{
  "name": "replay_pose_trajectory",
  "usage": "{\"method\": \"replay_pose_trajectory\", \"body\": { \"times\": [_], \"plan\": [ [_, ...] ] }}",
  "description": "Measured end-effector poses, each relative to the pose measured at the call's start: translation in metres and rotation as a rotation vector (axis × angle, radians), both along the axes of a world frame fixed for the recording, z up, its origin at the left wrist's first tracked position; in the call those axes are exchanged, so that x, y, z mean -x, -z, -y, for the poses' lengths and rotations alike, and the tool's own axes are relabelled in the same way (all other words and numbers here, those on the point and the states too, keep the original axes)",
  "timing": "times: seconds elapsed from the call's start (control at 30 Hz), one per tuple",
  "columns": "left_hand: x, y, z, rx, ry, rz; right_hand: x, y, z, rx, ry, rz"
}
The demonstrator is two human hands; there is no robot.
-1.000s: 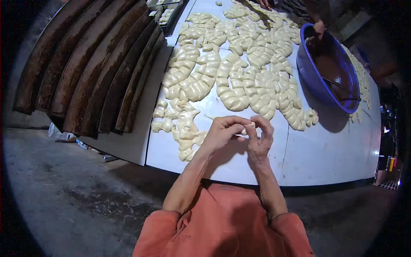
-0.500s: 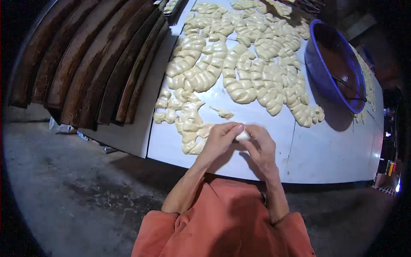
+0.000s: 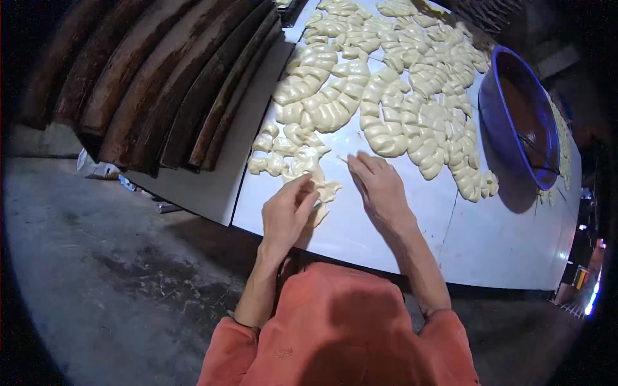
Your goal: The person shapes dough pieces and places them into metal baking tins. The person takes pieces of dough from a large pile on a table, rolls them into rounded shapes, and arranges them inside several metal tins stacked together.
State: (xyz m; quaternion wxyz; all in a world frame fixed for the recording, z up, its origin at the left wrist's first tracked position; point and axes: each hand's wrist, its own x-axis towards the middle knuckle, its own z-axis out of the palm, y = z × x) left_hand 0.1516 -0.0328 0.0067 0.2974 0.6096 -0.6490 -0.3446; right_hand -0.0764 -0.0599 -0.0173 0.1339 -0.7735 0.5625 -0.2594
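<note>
Pale, glossy, dough-like pieces (image 3: pixel 322 100) lie in ridged clusters across the white table. At the near left, my left hand (image 3: pixel 286 209) rests by a smoother, flattened patch of this dough (image 3: pixel 306 159), fingers curled and thumb bent in against a bit of it; the fingers partly hide what they grip. To its right, my right hand (image 3: pixel 381 186) reaches down to the tabletop with thumb and fingertips drawn together at a small thin scrap of dough (image 3: pixel 341 159). Only the scrap's tip shows past the fingers.
A purple basin (image 3: pixel 494 103) of brown liquid, with a thin dark stick in it, stands at the right. Several long, dark brown curved troughs (image 3: pixel 138 83) lie side by side at the left. The white table's (image 3: pixel 412 238) near edge runs before my body.
My hands were together over a small white piece and are now apart. The left went to the dough at the left, the right to the scrap on the table. The view shifted slightly.
</note>
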Motion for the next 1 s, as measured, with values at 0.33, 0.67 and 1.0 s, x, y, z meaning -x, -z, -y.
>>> {"method": "replay_pose_trajectory", "body": {
  "times": [0.33,0.67,1.0],
  "plan": [
    [-0.020,0.007,-0.005,0.133,-0.110,0.055,-0.029,-0.020,-0.015,0.123,0.179,0.017],
    [-0.030,0.014,0.002,0.208,-0.070,0.116,-0.038,-0.018,-0.012,0.006,0.172,0.068],
    [0.018,0.016,0.016,0.307,0.279,0.418,-0.024,-0.022,0.001,-0.628,0.324,0.712]
  ]
}}
